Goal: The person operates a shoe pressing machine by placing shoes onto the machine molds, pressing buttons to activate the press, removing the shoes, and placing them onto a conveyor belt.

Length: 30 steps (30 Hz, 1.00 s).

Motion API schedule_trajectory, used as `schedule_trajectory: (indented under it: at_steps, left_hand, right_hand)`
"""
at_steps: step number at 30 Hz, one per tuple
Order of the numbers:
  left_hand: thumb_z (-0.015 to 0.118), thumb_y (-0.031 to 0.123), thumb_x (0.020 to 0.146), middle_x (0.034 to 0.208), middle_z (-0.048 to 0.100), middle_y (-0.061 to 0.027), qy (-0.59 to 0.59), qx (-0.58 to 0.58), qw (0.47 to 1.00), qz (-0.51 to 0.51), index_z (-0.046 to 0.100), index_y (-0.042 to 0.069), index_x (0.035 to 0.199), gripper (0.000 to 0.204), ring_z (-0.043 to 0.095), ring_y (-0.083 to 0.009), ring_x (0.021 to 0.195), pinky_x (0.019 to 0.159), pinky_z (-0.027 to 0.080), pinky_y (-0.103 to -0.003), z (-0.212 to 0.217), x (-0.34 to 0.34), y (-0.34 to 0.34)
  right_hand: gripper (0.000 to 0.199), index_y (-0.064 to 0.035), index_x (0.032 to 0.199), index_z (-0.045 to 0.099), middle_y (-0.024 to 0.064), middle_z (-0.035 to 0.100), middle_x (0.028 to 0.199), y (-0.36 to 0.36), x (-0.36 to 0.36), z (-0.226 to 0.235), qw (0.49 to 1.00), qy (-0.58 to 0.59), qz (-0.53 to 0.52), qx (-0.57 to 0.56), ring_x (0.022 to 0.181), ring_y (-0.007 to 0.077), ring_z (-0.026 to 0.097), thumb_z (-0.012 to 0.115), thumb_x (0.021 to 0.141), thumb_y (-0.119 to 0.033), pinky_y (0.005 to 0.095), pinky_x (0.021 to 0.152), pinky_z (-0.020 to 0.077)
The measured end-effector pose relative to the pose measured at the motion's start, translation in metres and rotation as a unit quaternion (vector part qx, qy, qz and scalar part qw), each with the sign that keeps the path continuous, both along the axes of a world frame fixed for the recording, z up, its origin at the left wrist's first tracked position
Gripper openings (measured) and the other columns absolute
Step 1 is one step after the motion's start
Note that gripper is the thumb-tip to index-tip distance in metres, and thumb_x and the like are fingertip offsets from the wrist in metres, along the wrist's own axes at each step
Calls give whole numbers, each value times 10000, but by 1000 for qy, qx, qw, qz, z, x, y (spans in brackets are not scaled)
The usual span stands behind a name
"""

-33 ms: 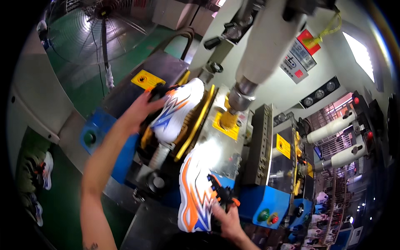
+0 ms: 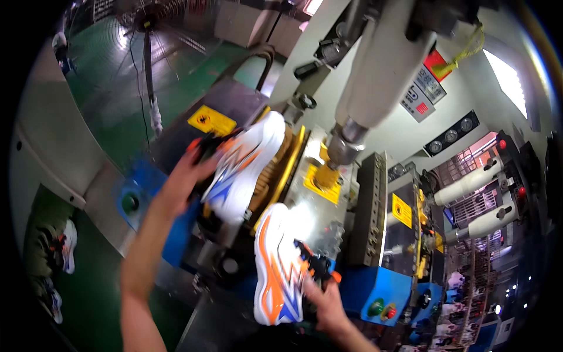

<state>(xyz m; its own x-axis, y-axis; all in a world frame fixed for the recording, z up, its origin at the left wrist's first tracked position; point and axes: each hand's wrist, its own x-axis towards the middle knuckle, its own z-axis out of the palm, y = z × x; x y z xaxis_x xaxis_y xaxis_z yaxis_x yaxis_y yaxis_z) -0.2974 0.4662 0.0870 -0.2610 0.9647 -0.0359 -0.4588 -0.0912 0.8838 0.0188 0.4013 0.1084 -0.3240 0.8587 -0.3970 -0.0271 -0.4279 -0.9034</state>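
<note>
My left hand [image 2: 189, 176] grips a white sneaker [image 2: 252, 158] with orange and blue stripes by its black collar. The shoe is tilted, its white sole turned toward the yellow-edged machine slot [image 2: 287, 176]; whether it touches the slot I cannot tell. In my right hand [image 2: 325, 302] is a matching sneaker [image 2: 274, 270], toe pointing away and sole toward the left. My right thumb lies at its black collar, and the other fingers are mostly hidden. This second shoe is in front of the shiny metal plate [image 2: 319, 226].
A thick white press cylinder [image 2: 375, 76] comes down over the plate. Right of it stands a dark metal block [image 2: 368, 211] and a blue housing [image 2: 375, 287] with green and red buttons. More shoes [image 2: 67, 246] are at lower left; a standing fan [image 2: 146, 26] is behind.
The left sneaker has shifted slightly down and left relative to the slot, covering the metal spring-like part below it. The right sneaker stays in hand, nearly unmoved. The whole view has shifted slightly.
</note>
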Motion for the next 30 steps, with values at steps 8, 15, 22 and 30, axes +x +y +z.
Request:
schedule_trajectory:
  at_steps: [8,15,22,30]
  left_hand:
    - [497,343,933,1466,341,-141,-105,73,937,326,239,65,1466,653,388,-322,1315,1074,353,-473,-164,-15,-319]
    - [514,212,922,1352,439,-164,-101,-139,856,487,347,13,1381,528,466,-315,1209,1014,401,-447,-147,34,-366]
    - [531,81,910,1238,536,-187,-83,-121,868,475,456,-40,1297,412,545,-308,1104,955,449,-421,-136,100,-323]
    - [506,209,954,1283,526,-155,-161,-38,882,441,365,40,1373,474,555,-279,1151,969,463,-419,-78,150,-378]
  right_hand:
    - [338,-17,1148,516,174,607,1102,261,-154,-50,992,-111,53,-27,989,277,626,602,902,-231,431,867,506]
    - [634,81,1285,346,315,461,1183,240,-223,-118,814,-343,-45,466,1086,452,474,620,778,-185,474,958,391]
    - [595,73,1174,389,309,452,1190,258,-184,-113,841,-365,18,400,1117,445,478,622,797,-324,459,958,404]
    - [727,79,1348,363,314,353,1398,11,-45,-15,616,-285,312,665,1309,436,358,696,808,-277,527,1063,313]
